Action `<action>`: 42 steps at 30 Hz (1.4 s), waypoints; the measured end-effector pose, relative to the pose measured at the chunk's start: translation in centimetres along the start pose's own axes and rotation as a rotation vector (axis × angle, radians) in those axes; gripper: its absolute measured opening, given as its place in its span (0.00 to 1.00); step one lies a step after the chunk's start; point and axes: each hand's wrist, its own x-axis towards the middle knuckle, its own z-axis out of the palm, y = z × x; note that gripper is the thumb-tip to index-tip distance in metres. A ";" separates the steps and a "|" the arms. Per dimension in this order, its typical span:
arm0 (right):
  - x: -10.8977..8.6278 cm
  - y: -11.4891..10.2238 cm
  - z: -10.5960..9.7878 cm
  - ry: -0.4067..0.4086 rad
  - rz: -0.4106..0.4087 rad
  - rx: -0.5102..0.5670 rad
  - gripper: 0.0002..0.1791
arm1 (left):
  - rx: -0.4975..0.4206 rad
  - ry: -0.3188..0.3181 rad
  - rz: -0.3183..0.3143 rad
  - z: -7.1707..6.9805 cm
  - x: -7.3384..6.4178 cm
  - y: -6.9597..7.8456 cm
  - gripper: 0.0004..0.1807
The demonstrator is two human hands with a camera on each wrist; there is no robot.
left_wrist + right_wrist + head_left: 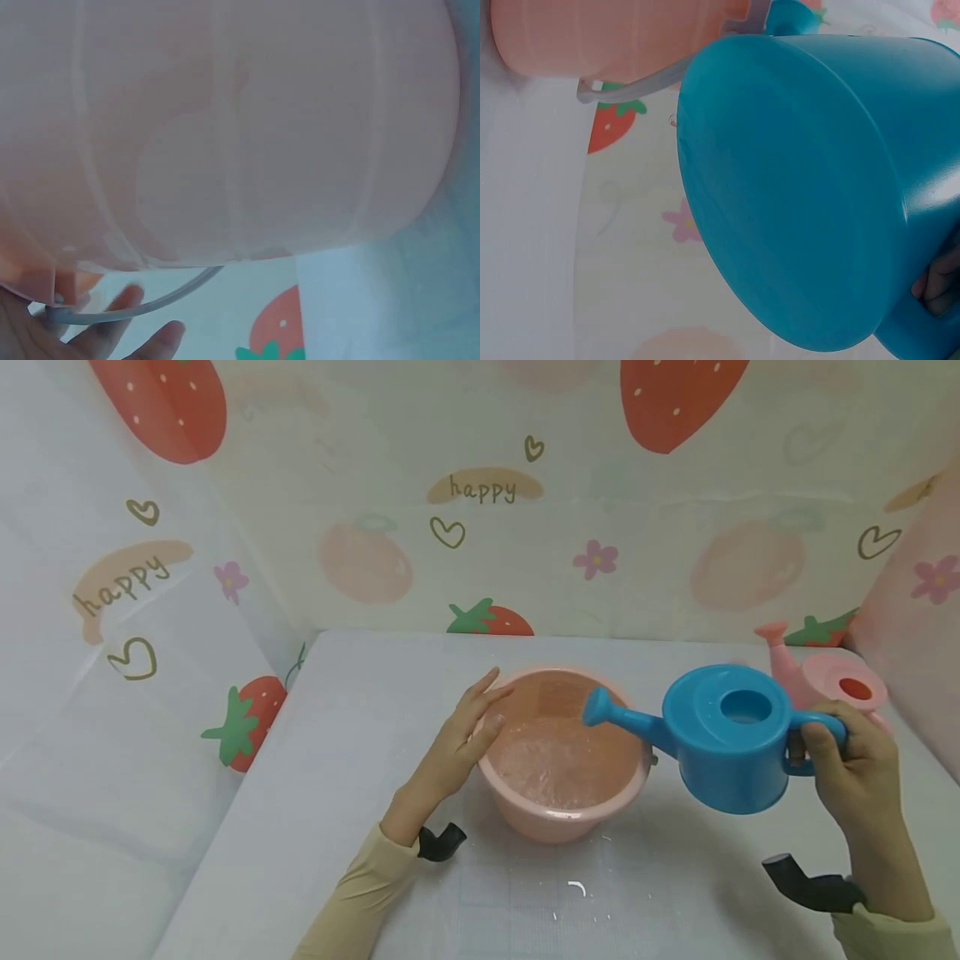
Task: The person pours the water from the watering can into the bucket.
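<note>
A pink bucket (528, 806) with water (558, 764) in it stands on the table, and its grey handle (172, 298) hangs at the side. My left hand (457, 735) touches the bucket's left rim with its fingers extended; in the left wrist view, fingers (161, 341) show beside the handle. My right hand (862, 760) grips the handle of a blue watering can (731, 777), held above the table to the right of the bucket. The can's spout (630, 718) points left over the bucket. Its base fills much of the right wrist view.
Behind the right hand stands a pink watering can (832, 677) at the table's back right. Small water drops (577, 887) lie on the white table (360, 710) in front of the bucket. A strawberry-printed sheet (487, 560) covers the walls behind and at the sides.
</note>
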 end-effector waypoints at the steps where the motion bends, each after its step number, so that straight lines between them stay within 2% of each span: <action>1: 0.0 0.0 0.0 0.001 -0.001 -0.007 0.14 | 0.017 0.006 0.004 -0.1 0.0 0.1 0.26; 5: 0.0 0.0 0.1 0.003 -0.005 -0.017 0.15 | 0.094 0.029 0.015 -0.3 -0.1 0.4 0.26; 11: -0.1 0.1 0.0 0.008 0.001 -0.031 0.15 | 0.150 0.039 0.011 -0.3 -0.2 0.8 0.27; 19: -0.2 0.3 -0.2 0.006 0.015 -0.082 0.15 | 0.251 -0.010 -0.045 -0.2 -0.3 1.9 0.30; 26: -0.2 0.1 -0.3 0.003 0.017 -0.090 0.15 | 0.264 -0.062 -0.063 -0.5 -0.4 2.3 0.30; 42: -0.4 0.0 0.0 0.036 -0.004 -0.050 0.16 | 0.234 -0.057 -0.044 -0.1 -0.4 1.9 0.29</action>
